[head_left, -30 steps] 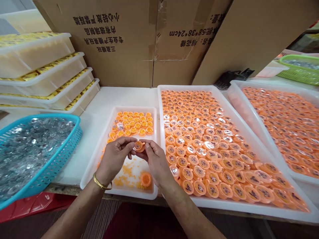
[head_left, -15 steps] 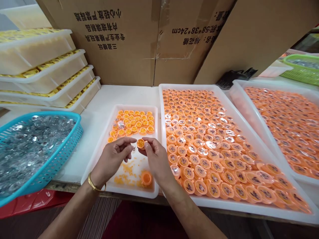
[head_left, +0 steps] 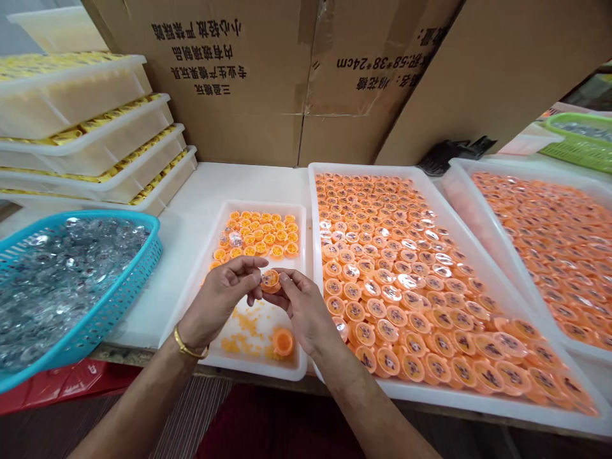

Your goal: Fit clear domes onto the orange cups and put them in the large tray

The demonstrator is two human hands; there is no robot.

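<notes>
— Before we log the surroundings, what does the right hand (head_left: 306,312) hold?

— One orange cup (head_left: 271,291), mouth tilted upward, pinched on its right side between thumb and fingers. A clear printed piece (head_left: 269,277) shows over the mouth.

— And the left hand (head_left: 224,290)?

— Thumb and fingertips nearly together, at the cup's left rim. Whether they grip it or only press: cannot tell. Gold-coloured bracelet (head_left: 184,344) on that wrist.

— Position of the cup?

— Raised over the small white tray (head_left: 261,370), about its middle, clear of the tray floor. Toward the far end, open cups (head_left: 259,234) with yellow contents stand close together; a shiny clear piece (head_left: 235,239) lies among them. Nearer the person, yellow-orange bits (head_left: 246,322) are scattered on the tray floor, and a single cup (head_left: 283,342) sits in the near right corner.

— Neighbours on the tabletop (head_left: 239,178)?

— To the right, a large white tray (head_left: 478,407) packed with capped cups (head_left: 382,274), printed tops upward; a similar load beyond it. To the left, a blue basket (head_left: 129,287) heaped with clear shiny pieces (head_left: 71,268); behind that, stacked trays (head_left: 81,95) with yellow contents showing between them. At the back, brown cardboard (head_left: 262,127), its lettering upside down.
</notes>
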